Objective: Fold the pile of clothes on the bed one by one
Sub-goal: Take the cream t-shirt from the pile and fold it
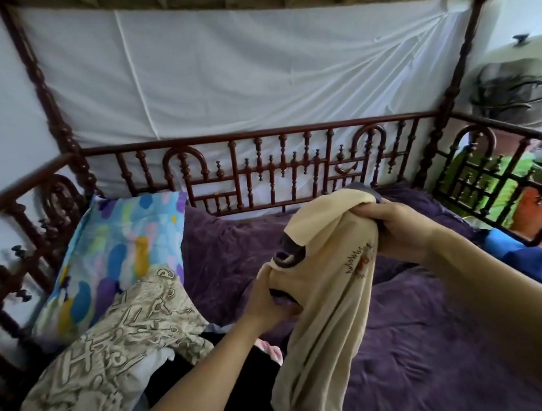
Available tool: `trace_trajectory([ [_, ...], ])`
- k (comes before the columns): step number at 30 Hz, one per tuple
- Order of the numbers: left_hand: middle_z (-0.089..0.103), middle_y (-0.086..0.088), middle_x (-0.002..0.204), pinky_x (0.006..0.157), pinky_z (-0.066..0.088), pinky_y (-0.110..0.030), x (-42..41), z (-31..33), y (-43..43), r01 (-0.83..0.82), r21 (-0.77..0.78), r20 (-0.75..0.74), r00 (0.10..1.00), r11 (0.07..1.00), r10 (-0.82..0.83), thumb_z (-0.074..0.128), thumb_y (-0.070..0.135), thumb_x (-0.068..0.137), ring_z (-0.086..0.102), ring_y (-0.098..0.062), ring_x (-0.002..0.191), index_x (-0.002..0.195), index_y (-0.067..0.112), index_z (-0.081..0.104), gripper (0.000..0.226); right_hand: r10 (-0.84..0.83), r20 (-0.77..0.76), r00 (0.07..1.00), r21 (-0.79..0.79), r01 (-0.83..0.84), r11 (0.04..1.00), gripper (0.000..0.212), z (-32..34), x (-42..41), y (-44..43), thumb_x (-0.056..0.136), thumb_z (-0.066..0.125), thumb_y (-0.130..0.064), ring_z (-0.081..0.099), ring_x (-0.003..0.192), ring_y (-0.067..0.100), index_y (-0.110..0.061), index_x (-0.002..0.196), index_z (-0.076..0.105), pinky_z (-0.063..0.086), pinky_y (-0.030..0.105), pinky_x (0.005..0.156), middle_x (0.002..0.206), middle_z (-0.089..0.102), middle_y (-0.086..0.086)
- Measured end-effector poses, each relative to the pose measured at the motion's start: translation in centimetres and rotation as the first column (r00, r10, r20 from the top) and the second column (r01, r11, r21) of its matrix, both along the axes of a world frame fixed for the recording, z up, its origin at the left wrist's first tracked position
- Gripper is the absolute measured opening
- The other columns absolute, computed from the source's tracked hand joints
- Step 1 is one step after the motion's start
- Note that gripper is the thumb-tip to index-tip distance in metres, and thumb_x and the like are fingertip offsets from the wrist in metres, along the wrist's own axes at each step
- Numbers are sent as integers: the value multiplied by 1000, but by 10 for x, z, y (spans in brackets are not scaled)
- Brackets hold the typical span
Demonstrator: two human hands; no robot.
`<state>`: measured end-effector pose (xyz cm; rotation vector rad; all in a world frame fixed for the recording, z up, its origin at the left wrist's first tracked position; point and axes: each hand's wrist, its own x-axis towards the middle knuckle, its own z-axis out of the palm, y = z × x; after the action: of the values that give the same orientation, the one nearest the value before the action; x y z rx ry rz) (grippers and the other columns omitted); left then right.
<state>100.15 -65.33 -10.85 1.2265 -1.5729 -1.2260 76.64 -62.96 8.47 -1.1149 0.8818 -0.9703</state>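
The bed [448, 104] has a dark red wooden rail [260, 133] and a purple blanket [424, 338]. A white sheet [242, 76] hangs behind. A bright pillow [119, 252] leans at the left. A fan [513, 92] stands at the right.

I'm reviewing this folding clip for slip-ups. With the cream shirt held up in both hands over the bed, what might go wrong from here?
The cream T-shirt with dark grey collar hangs bunched and twisted between the left hand and right hand; laid down so, it may fold crooked. Its lower end hangs beside the unfolded beige patterned garment on the pile and could tangle with it. The rumpled purple bedspread may press creases in.
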Motion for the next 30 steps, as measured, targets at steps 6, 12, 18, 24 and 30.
trace_trajectory([
  [6,63,-2,85,74,44,-37,-56,49,-31,99,-165,378,925,981,-30,66,29,75,58,-19,85,68,17,59,15,-39,-21,999,-54,38,998,26,1,-54,35,71,72,-25,71,89,21,-20,97,76,57,33,70,99,73,9],
  [12,38,-4,58,56,26,-33,-67,90,-46,81,-395,296,954,915,44,48,-8,75,36,-13,59,61,16,30,33,-389,-913,119,-370,155,916,9,-72,-135,63,79,69,-26,58,72,11,-19,78,63,42,33,64,73,58,-10],
  [18,49,-2,63,53,30,-24,-82,131,-28,298,-555,388,919,776,-76,56,-4,75,41,-9,57,65,19,40,30,-393,-913,-108,-405,150,902,76,-115,-119,81,72,64,-46,44,128,20,-33,139,32,40,39,94,144,42,-5],
  [24,57,-4,66,59,43,-39,-55,157,-28,354,-532,451,888,769,-96,54,-6,68,58,-17,69,60,29,35,41,-526,-792,309,-549,16,836,42,-136,-6,58,85,59,-46,64,90,8,-38,125,54,44,30,73,101,70,-14],
  [30,35,5,54,55,26,-33,23,171,-49,291,-488,607,790,823,81,49,-12,65,32,-12,55,56,22,30,39,-543,-666,511,-534,182,826,17,-122,28,35,88,56,-47,60,71,7,-31,85,59,46,33,68,75,66,-11],
])
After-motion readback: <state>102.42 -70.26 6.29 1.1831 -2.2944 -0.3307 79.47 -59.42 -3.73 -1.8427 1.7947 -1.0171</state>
